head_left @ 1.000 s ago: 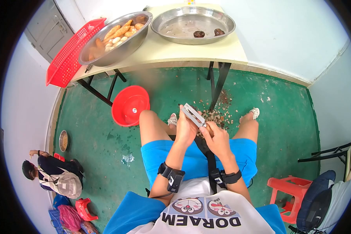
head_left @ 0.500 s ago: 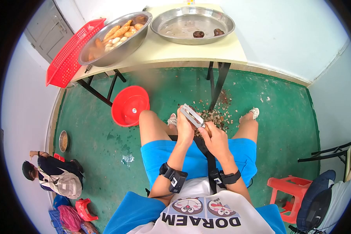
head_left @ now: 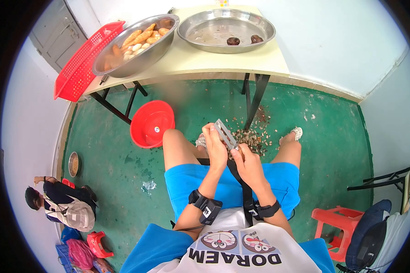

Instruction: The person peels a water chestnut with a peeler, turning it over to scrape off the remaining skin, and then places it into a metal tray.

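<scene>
Peeler (head_left: 226, 133) gripped in right hand (head_left: 247, 164) above knees. Left hand (head_left: 216, 148) closed on small item, mostly hidden. Left metal basin (head_left: 133, 42) filled with orange and pale roots. Right basin (head_left: 226, 29) holding two dark ones. Red bowl (head_left: 152, 123) tilted on floor.

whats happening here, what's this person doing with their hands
A seated person is peeling something over the floor. The right hand holds a metal peeler, and the left hand grips the item under it, which is mostly hidden. A pile of peelings lies between the feet. On the table ahead, one steel basin holds peeled, pale and orange pieces; the other basin holds two dark ones.
</scene>
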### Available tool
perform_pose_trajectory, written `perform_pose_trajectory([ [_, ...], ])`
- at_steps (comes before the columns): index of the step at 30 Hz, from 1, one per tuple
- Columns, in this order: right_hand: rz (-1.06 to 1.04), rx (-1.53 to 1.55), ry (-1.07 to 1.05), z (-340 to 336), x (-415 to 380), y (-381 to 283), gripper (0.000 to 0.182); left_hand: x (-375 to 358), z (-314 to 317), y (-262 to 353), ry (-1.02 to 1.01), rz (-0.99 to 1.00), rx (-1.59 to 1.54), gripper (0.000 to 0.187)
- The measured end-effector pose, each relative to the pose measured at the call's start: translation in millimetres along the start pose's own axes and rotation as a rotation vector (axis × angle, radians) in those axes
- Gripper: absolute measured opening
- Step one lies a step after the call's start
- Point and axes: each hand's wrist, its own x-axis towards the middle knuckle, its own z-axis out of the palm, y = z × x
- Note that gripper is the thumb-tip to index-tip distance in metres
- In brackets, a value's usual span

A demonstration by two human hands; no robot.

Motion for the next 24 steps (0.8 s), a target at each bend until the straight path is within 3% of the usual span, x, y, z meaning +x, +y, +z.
perform_pose_trajectory([
  [11,-0.011,0.010,0.058,3,2,-4,0.022,-2,1,10,0.006,0.172,0.129,0.019],
  [14,0.031,-0.069,0.163,-5,13,5,0.020,-23,9,13,-0.153,0.323,0.204,0.015],
  [16,0.031,-0.066,0.226,-16,21,20,0.021,-35,14,7,-0.250,0.255,0.080,0.013],
  [20,0.137,0.067,0.353,-23,18,35,0.024,-19,20,13,-0.064,0.070,-0.026,0.021],
  [22,0.168,0.121,0.369,-21,18,36,0.025,-15,19,10,-0.089,0.034,-0.085,0.030],
  [24,0.144,0.111,0.373,-19,18,32,0.026,-15,21,12,-0.004,-0.152,-0.276,0.034],
])
